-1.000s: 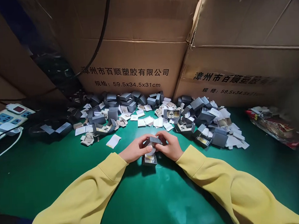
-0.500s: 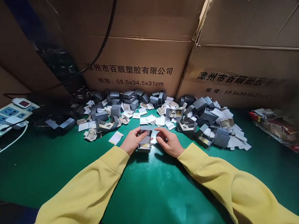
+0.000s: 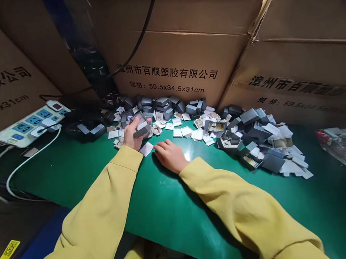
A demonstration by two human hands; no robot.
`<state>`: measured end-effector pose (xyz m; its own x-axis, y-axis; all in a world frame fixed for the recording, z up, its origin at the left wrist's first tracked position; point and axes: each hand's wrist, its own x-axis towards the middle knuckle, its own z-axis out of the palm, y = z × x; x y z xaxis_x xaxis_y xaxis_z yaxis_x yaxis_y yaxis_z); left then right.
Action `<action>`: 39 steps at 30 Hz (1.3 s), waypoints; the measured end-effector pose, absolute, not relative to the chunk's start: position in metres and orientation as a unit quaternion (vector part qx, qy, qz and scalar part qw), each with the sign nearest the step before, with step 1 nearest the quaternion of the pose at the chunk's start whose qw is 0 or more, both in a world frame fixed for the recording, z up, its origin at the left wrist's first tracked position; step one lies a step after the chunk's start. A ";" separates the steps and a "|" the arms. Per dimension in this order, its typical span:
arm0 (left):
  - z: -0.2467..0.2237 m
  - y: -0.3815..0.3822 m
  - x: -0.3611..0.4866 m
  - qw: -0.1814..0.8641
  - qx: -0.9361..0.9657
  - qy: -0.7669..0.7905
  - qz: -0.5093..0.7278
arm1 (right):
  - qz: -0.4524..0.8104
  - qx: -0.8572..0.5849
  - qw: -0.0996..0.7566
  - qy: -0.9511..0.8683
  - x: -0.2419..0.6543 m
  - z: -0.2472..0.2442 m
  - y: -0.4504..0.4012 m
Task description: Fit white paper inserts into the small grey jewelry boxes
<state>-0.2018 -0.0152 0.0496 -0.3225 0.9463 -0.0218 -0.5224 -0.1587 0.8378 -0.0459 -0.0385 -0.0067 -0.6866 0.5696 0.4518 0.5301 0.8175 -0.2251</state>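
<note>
I have a small grey box tilted in my left hand, its fingers wrapped around it, above the far left part of the green worktop. My right hand is just to the right, low over the worktop, fingers bent beside a white card; I can't tell whether they're closed or touching it. Farther right I see a heap of grey boxes, at far left a power strip, and behind everything, printed cardboard cartons.
</note>
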 end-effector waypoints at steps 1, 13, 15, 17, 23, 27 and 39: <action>0.049 -0.015 -0.206 0.518 0.258 0.381 0.721 | 0.036 -0.320 0.259 -0.911 -0.061 -0.006 -0.039; 0.049 -0.020 -0.207 0.585 0.206 0.305 0.723 | -0.010 -0.412 0.161 -0.897 -0.032 -0.002 -0.015; 0.049 -0.019 -0.206 0.568 0.216 0.305 0.733 | -0.016 -0.435 0.169 -0.884 -0.026 -0.001 -0.009; 0.049 -0.017 -0.209 0.553 0.216 0.294 0.749 | -0.016 -0.441 0.192 -0.877 -0.034 0.001 -0.004; 0.046 -0.017 -0.219 0.550 0.201 0.281 0.760 | -0.005 -0.401 0.218 -0.890 -0.091 0.007 0.010; 0.043 -0.018 -0.212 0.553 0.208 0.294 0.752 | -0.017 -0.424 0.201 -0.883 -0.103 0.006 0.021; 0.043 -0.019 -0.200 0.512 0.265 0.328 0.748 | -0.037 -0.401 0.189 -0.896 -0.093 0.004 0.026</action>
<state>-0.2003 -0.0192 0.0428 -0.3347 0.9404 0.0608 -0.5930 -0.2603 0.7619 -0.0931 0.0262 0.0036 -0.6069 0.7043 0.3683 0.7320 0.6759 -0.0861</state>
